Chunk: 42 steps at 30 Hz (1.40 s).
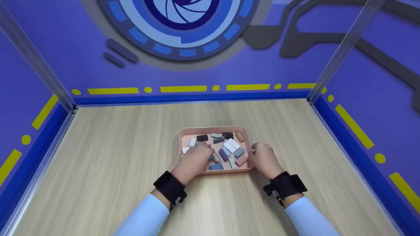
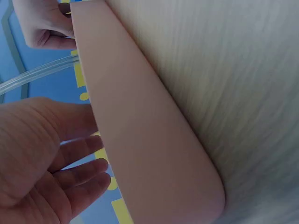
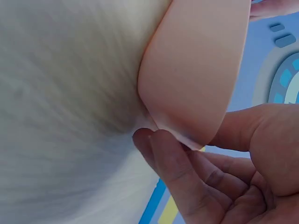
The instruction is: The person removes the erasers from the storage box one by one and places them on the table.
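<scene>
A shallow pink tray (image 1: 215, 127) holds several small blocks in muted colours. My left hand (image 1: 197, 159) reaches over its near left side, fingers down among the blocks. In the left wrist view the tray's outer wall (image 2: 140, 130) hides the thumb tip and part of the fingers, so I cannot tell whether they hold a block. A grey-beige block (image 1: 216, 158) lies right beside that hand. My right hand (image 1: 266, 160) grips the tray at its right side. In the right wrist view its thumb (image 3: 240, 128) goes over the rim, and curled fingers (image 3: 175, 161) press the wall from outside.
Inside the tray are white blocks (image 1: 231, 145), a purple block (image 1: 224, 153), black blocks (image 1: 202, 138) and a brown piece (image 1: 239, 136). The tray stands on a wooden table (image 1: 124, 157). Blue printed panels (image 1: 183, 77) close off the back and both sides.
</scene>
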Motion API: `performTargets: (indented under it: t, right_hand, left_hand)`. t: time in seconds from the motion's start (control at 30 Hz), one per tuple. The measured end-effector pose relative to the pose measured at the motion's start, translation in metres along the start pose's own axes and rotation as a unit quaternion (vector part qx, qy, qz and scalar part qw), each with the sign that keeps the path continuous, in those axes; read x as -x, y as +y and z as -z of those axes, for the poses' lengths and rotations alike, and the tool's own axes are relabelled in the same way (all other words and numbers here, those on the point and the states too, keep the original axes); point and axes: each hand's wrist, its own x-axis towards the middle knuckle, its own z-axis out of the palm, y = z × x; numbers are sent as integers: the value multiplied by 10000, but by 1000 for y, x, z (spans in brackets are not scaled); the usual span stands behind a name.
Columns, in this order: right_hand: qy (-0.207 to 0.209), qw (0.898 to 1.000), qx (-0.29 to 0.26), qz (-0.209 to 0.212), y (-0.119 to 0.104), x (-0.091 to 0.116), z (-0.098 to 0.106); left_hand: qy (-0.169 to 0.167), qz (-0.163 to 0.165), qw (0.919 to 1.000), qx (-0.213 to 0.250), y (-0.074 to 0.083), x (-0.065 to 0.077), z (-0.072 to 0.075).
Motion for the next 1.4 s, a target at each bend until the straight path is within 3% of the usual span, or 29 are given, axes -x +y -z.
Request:
performTargets:
  t: [0.37, 0.5, 0.7, 0.87, 1.07, 1.23, 1.4]
  right_hand:
    - [367, 9992, 121, 32, -6, 0, 1]
    - [399, 9991, 142, 103, -5, -2, 1]
    - [352, 9993, 104, 64, -5, -3, 1]
    - [241, 9996, 81, -81, -4, -3, 1]
    - [196, 9997, -23, -120, -4, -3, 1]
    - [231, 9996, 92, -103, -4, -3, 0]
    - [332, 9992, 229, -47, -5, -4, 0]
  left_hand:
    - [368, -302, 9983, -338, 1, -1, -14]
    - [372, -231, 9973, -598, 1, -1, -14]
    - [326, -139, 9975, -616, -2, -3, -14]
    - [316, -142, 9985, -413, -5, 1, -5]
    - [868, 182, 9960, 107, -14, 13, 19]
    - [1447, 920, 9806, 946, -35, 28, 35]
    - [1926, 1885, 9457, 1818, -62, 41, 43]
